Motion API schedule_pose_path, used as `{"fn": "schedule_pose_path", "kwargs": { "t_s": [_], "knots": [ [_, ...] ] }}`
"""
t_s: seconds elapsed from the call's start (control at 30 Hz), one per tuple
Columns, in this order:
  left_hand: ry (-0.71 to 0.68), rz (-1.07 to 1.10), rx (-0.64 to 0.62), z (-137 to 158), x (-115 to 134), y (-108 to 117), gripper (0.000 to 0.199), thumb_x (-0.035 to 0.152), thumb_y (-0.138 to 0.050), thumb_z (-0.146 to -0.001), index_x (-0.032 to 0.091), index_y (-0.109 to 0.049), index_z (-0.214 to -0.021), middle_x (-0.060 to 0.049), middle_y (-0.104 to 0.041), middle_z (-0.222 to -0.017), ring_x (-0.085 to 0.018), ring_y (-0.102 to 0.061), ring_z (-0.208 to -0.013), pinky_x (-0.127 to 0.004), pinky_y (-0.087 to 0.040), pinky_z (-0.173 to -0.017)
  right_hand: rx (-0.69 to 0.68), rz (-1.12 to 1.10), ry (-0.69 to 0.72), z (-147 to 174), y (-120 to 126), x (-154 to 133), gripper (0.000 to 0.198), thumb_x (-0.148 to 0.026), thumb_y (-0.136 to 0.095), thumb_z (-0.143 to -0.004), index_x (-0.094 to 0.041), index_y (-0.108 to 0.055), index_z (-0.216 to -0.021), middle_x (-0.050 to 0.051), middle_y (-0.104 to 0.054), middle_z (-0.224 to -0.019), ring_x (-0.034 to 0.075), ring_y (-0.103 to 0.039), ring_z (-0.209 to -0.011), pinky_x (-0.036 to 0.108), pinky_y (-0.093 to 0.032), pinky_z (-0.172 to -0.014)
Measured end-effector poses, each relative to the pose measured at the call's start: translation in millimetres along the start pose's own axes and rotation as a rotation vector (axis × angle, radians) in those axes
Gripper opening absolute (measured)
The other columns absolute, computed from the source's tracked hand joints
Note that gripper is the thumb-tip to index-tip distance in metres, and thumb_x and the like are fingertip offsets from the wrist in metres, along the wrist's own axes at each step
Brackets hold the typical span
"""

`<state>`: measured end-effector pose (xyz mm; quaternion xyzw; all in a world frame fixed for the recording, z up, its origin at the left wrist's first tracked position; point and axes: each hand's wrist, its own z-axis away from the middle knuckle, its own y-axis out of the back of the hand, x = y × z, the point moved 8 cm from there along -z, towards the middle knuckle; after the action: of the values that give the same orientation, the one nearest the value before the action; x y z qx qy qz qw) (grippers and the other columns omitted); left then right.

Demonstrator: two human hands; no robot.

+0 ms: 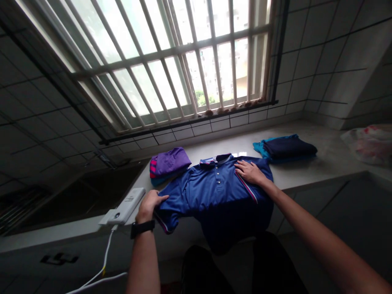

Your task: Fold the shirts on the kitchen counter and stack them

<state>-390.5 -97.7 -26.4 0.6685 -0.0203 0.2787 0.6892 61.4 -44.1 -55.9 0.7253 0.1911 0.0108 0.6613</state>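
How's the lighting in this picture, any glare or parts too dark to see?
Head view: the window is blown out; head view: bright reflections show on the countertop behind the blue shirt, whose lower front falls into shadow; head view: the sink is very dark, its detail hard to read.

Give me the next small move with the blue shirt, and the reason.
Probably bring the outstretched sleeve inward over the blue shirt with the left hand: that hand is on this sleeve, while the opposite sleeve's striped cuff seems to lie across the shirt's front, beside the flat right hand.
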Motion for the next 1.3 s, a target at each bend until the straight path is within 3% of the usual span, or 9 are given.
{"fn": "schedule_pose_path", "kwargs": {
  "t_s": [0.13,0.27,0.37,0.53,0.73,0.83,0.97,1.13,1.3],
  "knots": [
    [0.061,0.342,-0.200,10.6,16.7,-1.5,0.022,0.038,-0.078,-0.064,0.020,-0.066,-0.066,-0.002,-0.070,-0.061,-0.026,-0.069,-0.068,-0.033,-0.055,-0.064,-0.007,-0.012,-0.014,-0.3,1.2,-0.1,0.051,-0.040,-0.035,-0.103,-0.023,-0.050,-0.149,0.007,-0.040,-0.160,0.024,-0.032,-0.150,0.053,-0.024,-0.122],
    [-0.045,0.934,-0.190,21.9,70.5,7.9,0.022,0.040,-0.075,-0.074,0.020,-0.066,-0.077,-0.001,-0.072,-0.068,-0.018,-0.068,-0.062,-0.028,-0.057,-0.062,-0.005,-0.013,-0.022,0.1,2.0,-0.5,0.050,-0.040,-0.035,-0.103,-0.025,-0.050,-0.148,0.006,-0.040,-0.160,0.025,-0.033,-0.150,0.053,-0.025,-0.121],
    [-0.178,1.129,-0.232,28.0,117.6,1.1,0.033,0.051,-0.063,-0.085,0.018,-0.064,-0.088,-0.004,-0.074,-0.080,-0.017,-0.071,-0.069,-0.029,-0.060,-0.069,-0.002,-0.012,-0.019,0.4,2.1,-0.8,0.049,-0.040,-0.034,-0.103,-0.026,-0.051,-0.148,0.006,-0.039,-0.160,0.026,-0.033,-0.150,0.054,-0.027,-0.120],
    [-0.497,0.572,-0.163,40.2,166.5,-39.7,0.049,0.046,-0.065,-0.084,0.015,-0.061,-0.123,-0.018,-0.069,-0.125,-0.030,-0.066,-0.118,-0.045,-0.050,-0.104,0.018,-0.022,0.012,-0.4,1.9,-0.5,0.049,-0.039,-0.035,-0.103,-0.024,-0.052,-0.147,0.008,-0.042,-0.159,0.025,-0.034,-0.149,0.053,-0.026,-0.120],
    [-0.465,-0.155,-0.019,46.5,153.4,-95.4,0.054,0.045,-0.055,-0.092,0.024,-0.053,-0.142,-0.016,-0.039,-0.161,-0.038,-0.027,-0.152,-0.058,-0.025,-0.119,0.031,-0.018,0.004,0.5,-0.6,-0.9,0.048,-0.040,-0.036,-0.103,-0.026,-0.053,-0.146,0.007,-0.042,-0.159,0.026,-0.035,-0.149,0.054,-0.027,-0.120],
    [-0.412,-0.133,0.084,45.1,151.3,-83.1,0.055,0.042,-0.050,-0.094,0.013,-0.052,-0.140,-0.022,-0.052,-0.148,-0.034,-0.046,-0.141,-0.047,-0.037,-0.115,0.012,0.032,0.009,0.0,4.9,-7.2,0.048,-0.039,-0.038,-0.103,-0.025,-0.053,-0.146,0.009,-0.042,-0.159,0.027,-0.036,-0.148,0.052,-0.030,-0.119],
    [-0.120,-0.095,0.266,30.2,132.7,-44.0,0.060,0.044,-0.060,-0.085,0.001,-0.056,-0.127,-0.034,-0.059,-0.130,-0.042,-0.061,-0.122,-0.048,-0.050,-0.099,-0.008,0.086,-0.060,-6.7,28.9,-1.8,0.053,-0.038,-0.056,-0.096,-0.021,-0.052,-0.146,0.016,-0.044,-0.156,0.034,-0.047,-0.139,0.049,-0.036,-0.114],
    [-0.050,0.219,-0.068,-1.5,124.4,-51.2,0.024,0.026,-0.077,-0.066,0.012,-0.064,-0.081,-0.020,-0.073,-0.083,-0.043,-0.072,-0.097,-0.044,-0.057,-0.081,-0.071,-0.174,-0.468,-3.9,46.4,45.0,0.077,-0.033,-0.081,-0.077,-0.006,-0.050,-0.142,0.030,-0.061,-0.132,0.039,-0.061,-0.123,0.044,-0.051,-0.099],
    [-0.155,0.521,-0.162,-12.4,143.3,-62.0,0.012,0.022,-0.063,-0.079,0.019,-0.052,-0.080,0.000,-0.061,-0.053,-0.026,-0.073,-0.062,-0.035,-0.060,-0.061,-0.214,-0.464,-0.418,-1.7,29.3,28.3,0.025,-0.020,-0.081,-0.071,-0.012,-0.069,-0.092,0.008,-0.074,-0.073,0.025,-0.074,-0.074,0.032,-0.060,-0.068]
  ]
}}
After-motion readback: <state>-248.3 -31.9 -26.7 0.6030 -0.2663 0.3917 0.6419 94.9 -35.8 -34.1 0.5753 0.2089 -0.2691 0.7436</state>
